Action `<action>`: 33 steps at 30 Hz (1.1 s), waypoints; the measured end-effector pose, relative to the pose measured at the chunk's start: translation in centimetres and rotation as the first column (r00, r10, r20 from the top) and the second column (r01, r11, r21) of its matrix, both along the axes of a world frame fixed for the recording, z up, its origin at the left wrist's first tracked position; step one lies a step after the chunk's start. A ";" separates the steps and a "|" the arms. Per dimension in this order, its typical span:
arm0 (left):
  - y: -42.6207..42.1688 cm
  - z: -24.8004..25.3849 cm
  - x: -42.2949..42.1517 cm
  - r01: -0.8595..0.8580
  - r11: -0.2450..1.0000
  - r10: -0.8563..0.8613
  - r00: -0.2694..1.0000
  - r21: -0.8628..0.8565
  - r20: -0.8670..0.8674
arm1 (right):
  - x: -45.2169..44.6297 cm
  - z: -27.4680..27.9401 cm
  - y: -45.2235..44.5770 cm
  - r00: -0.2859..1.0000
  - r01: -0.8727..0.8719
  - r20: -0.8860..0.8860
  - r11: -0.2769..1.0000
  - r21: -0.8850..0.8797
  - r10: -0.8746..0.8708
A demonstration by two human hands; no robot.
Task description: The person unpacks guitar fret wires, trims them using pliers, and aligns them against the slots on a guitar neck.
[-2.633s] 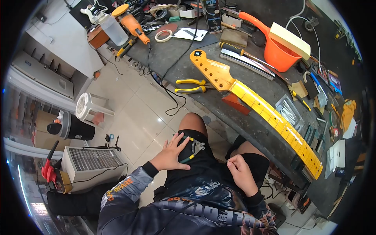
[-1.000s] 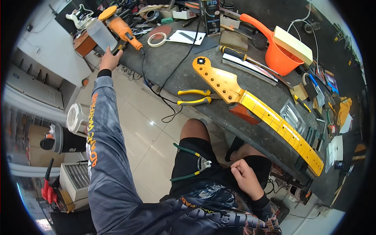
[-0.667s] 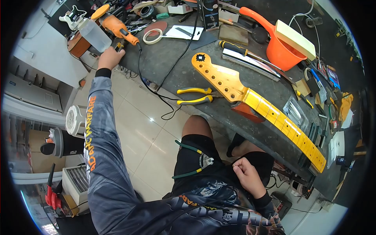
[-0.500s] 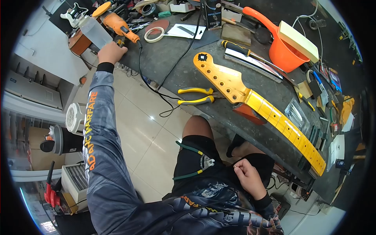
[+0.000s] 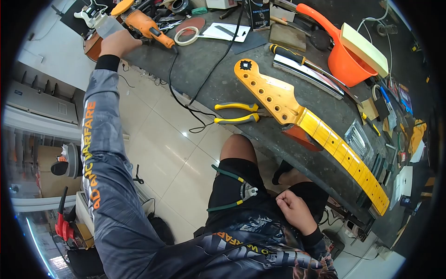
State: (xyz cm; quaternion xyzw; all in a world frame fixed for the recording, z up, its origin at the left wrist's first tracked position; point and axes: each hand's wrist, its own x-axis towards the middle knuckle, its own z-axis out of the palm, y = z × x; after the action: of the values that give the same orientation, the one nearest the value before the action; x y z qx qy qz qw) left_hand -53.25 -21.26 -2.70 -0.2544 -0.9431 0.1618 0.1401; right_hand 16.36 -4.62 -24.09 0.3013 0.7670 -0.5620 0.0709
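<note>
My left hand (image 5: 120, 43) reaches to the far-left bench corner, beside a translucent bottle (image 5: 108, 25) and the orange power tool (image 5: 143, 23). Its fingers are hidden behind the back of the hand. Near my right thigh, my right hand (image 5: 295, 209) has thumb and fingers pinched together; what they hold, if anything, is too small to name. Green-handled cutters (image 5: 244, 189) lie spread on my lap. On the bench, a glossy yellow guitar neck (image 5: 325, 135) rests over a reddish-brown support (image 5: 301, 137). Yellow-and-grey pliers (image 5: 238, 114) sit beside its headstock.
An orange dipper (image 5: 346, 63) bears a pale yellow block (image 5: 364, 49). A screwdriver (image 5: 287, 54) lies across a metal bar near the neck. The power tool's black cable (image 5: 172, 83) hangs over the bench edge. A red blower (image 5: 64, 228) stands at lower left.
My left hand has gone from my lap, over the cutters, to the far-left bench corner, and lately shifted toward the bottle. My right hand stays pinched near my thigh. The view has shifted slightly.
</note>
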 end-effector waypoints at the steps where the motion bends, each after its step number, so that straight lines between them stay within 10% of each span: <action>1: 0.0 0.5 -0.6 0.016 1.000 -0.016 1.000 -0.017 0.000 | -0.1 0.0 0.1 1.000 -0.019 0.000 0.999 0.026 0.019; 5: -1.9 5.4 2.7 -0.013 0.998 0.005 0.992 0.064 0.127 | -0.2 0.6 0.1 0.997 -0.057 0.050 0.997 0.044 0.055; 7: -6.2 4.7 2.9 0.228 0.858 -0.330 0.932 0.460 0.153 | -0.1 0.8 0.2 0.999 -0.041 0.035 0.999 0.029 0.040; 9: -8.0 3.5 8.2 0.041 0.765 -0.273 0.924 0.642 0.267 | 0.0 0.7 0.3 1.000 -0.020 0.016 1.000 0.011 0.019; 13: -3.8 -5.3 20.5 -0.189 0.358 -0.472 0.809 0.914 0.351 | -0.2 1.2 0.4 0.997 -0.023 -0.078 0.999 0.027 0.025; 16: 0.4 -11.7 24.8 -0.002 0.277 -0.511 0.846 0.961 0.149 | -0.2 2.2 0.2 0.993 -0.020 -0.113 0.996 0.083 0.029; 18: 3.2 -12.7 26.9 0.212 0.485 -0.406 0.914 0.848 0.003 | 0.6 2.2 0.3 0.984 -0.003 -0.176 0.992 0.126 0.025; 25: 6.5 -14.9 26.7 0.263 0.634 -0.297 0.951 0.727 -0.085 | 3.0 1.6 -0.5 0.974 0.027 -0.228 0.990 0.138 0.005; 28: 5.6 -12.5 29.3 0.427 0.656 -0.229 0.898 0.623 -0.375 | 3.7 2.0 -0.6 0.965 0.054 -0.261 0.987 0.154 -0.012; 30: 3.3 -11.0 34.3 0.482 0.372 -0.542 0.807 0.793 -0.236 | 4.5 2.4 -0.6 0.964 0.062 -0.265 0.981 0.184 -0.011; 33: -0.6 -15.0 40.6 0.468 0.467 -0.797 0.590 0.750 0.129 | 5.2 2.6 -0.4 0.961 0.078 -0.274 0.981 0.176 -0.027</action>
State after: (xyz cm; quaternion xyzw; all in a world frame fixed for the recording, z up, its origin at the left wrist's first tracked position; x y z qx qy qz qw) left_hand -12.61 -21.89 -17.68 -0.5623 -0.7670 -0.3065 0.0394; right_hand 21.59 -4.98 -21.52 0.2473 0.8100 -0.5260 -0.0778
